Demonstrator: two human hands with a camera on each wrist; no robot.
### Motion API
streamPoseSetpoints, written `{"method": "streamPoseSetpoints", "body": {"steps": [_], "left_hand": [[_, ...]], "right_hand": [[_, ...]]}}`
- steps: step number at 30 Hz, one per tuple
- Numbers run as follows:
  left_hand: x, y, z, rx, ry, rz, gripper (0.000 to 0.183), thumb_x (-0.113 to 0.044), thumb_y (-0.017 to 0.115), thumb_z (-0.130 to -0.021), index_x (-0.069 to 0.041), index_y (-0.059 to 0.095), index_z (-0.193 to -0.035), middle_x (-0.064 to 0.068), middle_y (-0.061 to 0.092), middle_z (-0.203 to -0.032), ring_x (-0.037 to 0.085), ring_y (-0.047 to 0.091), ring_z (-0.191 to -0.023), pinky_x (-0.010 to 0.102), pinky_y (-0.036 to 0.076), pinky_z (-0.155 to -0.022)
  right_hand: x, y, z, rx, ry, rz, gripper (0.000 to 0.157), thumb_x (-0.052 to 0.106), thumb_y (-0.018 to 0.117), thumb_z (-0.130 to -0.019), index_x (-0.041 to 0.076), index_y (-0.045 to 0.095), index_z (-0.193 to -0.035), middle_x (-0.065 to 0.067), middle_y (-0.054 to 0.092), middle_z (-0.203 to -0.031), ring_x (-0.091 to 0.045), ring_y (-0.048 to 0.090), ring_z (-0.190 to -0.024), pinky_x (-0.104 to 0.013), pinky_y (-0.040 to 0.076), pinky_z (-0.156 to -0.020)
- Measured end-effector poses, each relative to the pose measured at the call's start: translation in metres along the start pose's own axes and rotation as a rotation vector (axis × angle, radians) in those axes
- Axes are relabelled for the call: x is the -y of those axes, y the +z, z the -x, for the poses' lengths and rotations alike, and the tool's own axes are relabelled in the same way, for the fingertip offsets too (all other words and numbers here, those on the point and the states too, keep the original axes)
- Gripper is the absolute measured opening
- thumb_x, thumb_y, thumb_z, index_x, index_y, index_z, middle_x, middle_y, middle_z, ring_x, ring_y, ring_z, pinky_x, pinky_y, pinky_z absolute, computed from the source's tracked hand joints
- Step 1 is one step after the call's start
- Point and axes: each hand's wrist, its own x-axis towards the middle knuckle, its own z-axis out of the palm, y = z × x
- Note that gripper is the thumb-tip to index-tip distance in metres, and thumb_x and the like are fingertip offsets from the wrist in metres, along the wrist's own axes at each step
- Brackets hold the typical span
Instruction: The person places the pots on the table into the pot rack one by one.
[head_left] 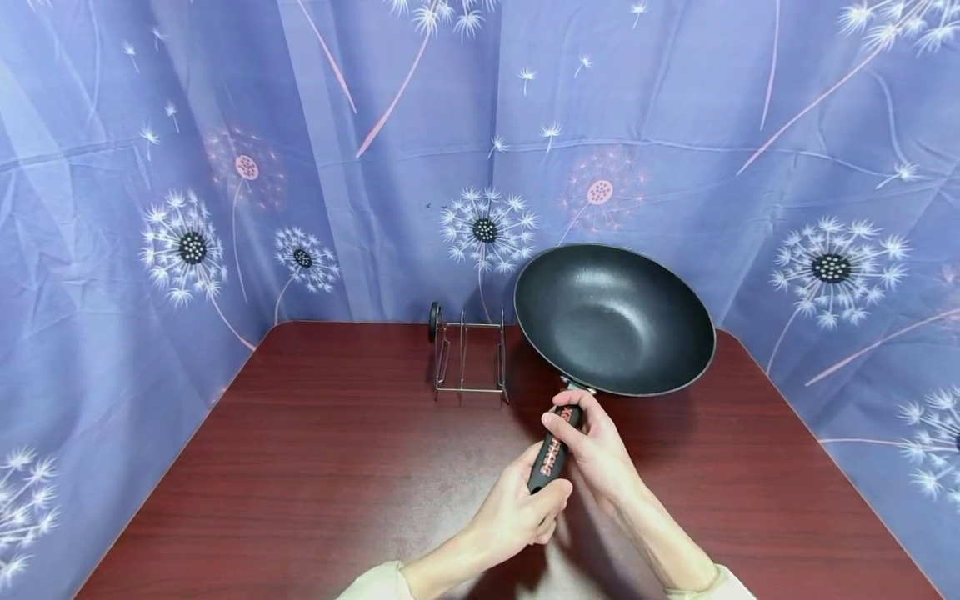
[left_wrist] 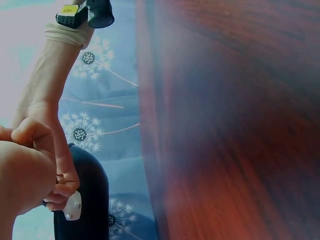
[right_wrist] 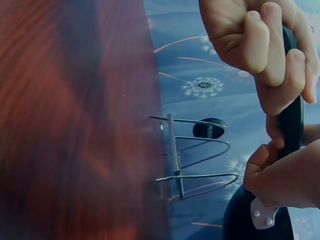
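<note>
A black wok (head_left: 615, 325) is held up over the table's right side, its dark inside facing me and its rim tilted. Its black handle (head_left: 551, 457), with reddish lettering, points toward me. My left hand (head_left: 517, 510) grips the handle's near end, fingers curled round it in the right wrist view. Closer to the wok, my right hand (head_left: 596, 446) holds the handle between thumb and fingers. A metal bracket (right_wrist: 262, 214) with rivets joins handle and wok. Part of the handle is hidden behind the fingers.
Left of the wok, a wire rack (head_left: 471, 389) stands on the reddish-brown table (head_left: 337, 467) near its back edge. A black round piece (head_left: 434, 322) is at the rack's left side. Blue curtains (head_left: 375, 208) with dandelion prints surround the table.
</note>
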Motion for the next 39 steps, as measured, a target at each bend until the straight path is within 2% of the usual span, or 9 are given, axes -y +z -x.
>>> {"method": "streamPoseSetpoints", "body": {"steps": [8,15,20,24,26,28,31,32,39], "left_hand": [[-0.009,0.003,0.003,-0.038,0.058,-0.044,0.039,-0.005,0.052,-0.097,-0.005,0.04,-0.134,-0.001,0.038,-0.061,0.004,0.036,-0.039,0.019,0.031,-0.042],[-0.016,0.005,0.004,-0.096,0.077,-0.118,0.042,-0.008,0.055,-0.097,-0.015,0.043,-0.137,0.0,0.042,-0.066,0.004,0.038,-0.041,0.018,0.034,-0.042],[-0.018,0.004,0.006,-0.143,0.138,-0.254,0.048,-0.013,0.057,-0.098,-0.025,0.043,-0.142,0.002,0.046,-0.066,0.003,0.042,-0.042,0.019,0.039,-0.042],[-0.02,0.002,0.007,-0.156,0.158,-0.334,0.053,-0.016,0.057,-0.099,-0.033,0.039,-0.145,0.004,0.049,-0.073,0.002,0.045,-0.046,0.019,0.043,-0.045],[-0.021,0.001,0.008,-0.169,0.2,-0.388,0.055,-0.016,0.056,-0.099,-0.031,0.037,-0.148,0.006,0.056,-0.087,0.002,0.05,-0.055,0.019,0.048,-0.053],[-0.022,0.001,0.008,-0.182,0.252,-0.441,0.056,-0.015,0.056,-0.099,-0.028,0.037,-0.15,0.008,0.063,-0.108,0.004,0.06,-0.076,0.021,0.053,-0.07],[-0.022,0.001,0.008,-0.22,0.314,-0.529,0.058,-0.015,0.055,-0.098,-0.023,0.036,-0.152,0.001,0.057,-0.14,0.008,0.059,-0.105,0.021,0.049,-0.093],[-0.022,0.001,0.008,-0.229,0.315,-0.541,0.058,-0.014,0.056,-0.098,-0.023,0.035,-0.152,-0.001,0.054,-0.143,0.009,0.056,-0.111,0.022,0.048,-0.096],[-0.028,-0.001,0.013,-0.323,0.26,-0.644,0.06,-0.018,0.059,-0.096,-0.029,0.036,-0.15,-0.001,0.066,-0.13,0.007,0.062,-0.095,0.022,0.052,-0.085]], "right_hand": [[0.011,0.001,-0.004,0.031,-0.086,0.102,0.026,0.008,0.067,-0.091,0.01,0.054,-0.113,0.003,0.055,-0.092,-0.007,0.055,-0.081,-0.018,0.046,-0.075],[0.017,0.007,-0.004,0.063,-0.143,0.024,0.031,0.001,0.064,-0.092,0.009,0.049,-0.119,0.004,0.063,-0.1,-0.005,0.061,-0.089,-0.016,0.05,-0.079],[0.021,0.009,-0.004,0.093,-0.176,0.027,0.033,0.003,0.064,-0.093,0.011,0.049,-0.122,0.005,0.064,-0.105,-0.006,0.061,-0.093,-0.017,0.05,-0.082],[0.024,0.01,-0.005,0.112,-0.201,0.039,0.034,0.004,0.064,-0.093,0.012,0.049,-0.122,0.005,0.065,-0.108,-0.008,0.062,-0.092,-0.018,0.051,-0.082],[0.026,0.012,-0.005,0.114,-0.217,0.049,0.034,0.003,0.064,-0.092,0.01,0.048,-0.121,0.005,0.065,-0.108,-0.008,0.064,-0.091,-0.019,0.051,-0.082],[0.028,0.015,-0.004,0.112,-0.226,0.058,0.034,0.003,0.065,-0.092,0.009,0.048,-0.121,0.005,0.066,-0.108,-0.009,0.064,-0.09,-0.019,0.052,-0.081],[0.031,0.018,-0.004,0.111,-0.236,0.073,0.036,0.003,0.066,-0.091,0.006,0.047,-0.122,0.005,0.066,-0.108,-0.009,0.065,-0.088,-0.019,0.052,-0.079],[0.032,0.019,-0.004,0.113,-0.24,0.073,0.037,0.003,0.066,-0.09,0.005,0.047,-0.122,0.005,0.067,-0.108,-0.009,0.065,-0.088,-0.019,0.052,-0.079],[0.036,0.027,-0.005,0.185,-0.302,-0.005,0.035,-0.001,0.063,-0.092,-0.002,0.043,-0.12,0.0,0.066,-0.112,-0.012,0.071,-0.093,-0.023,0.056,-0.082]]}}
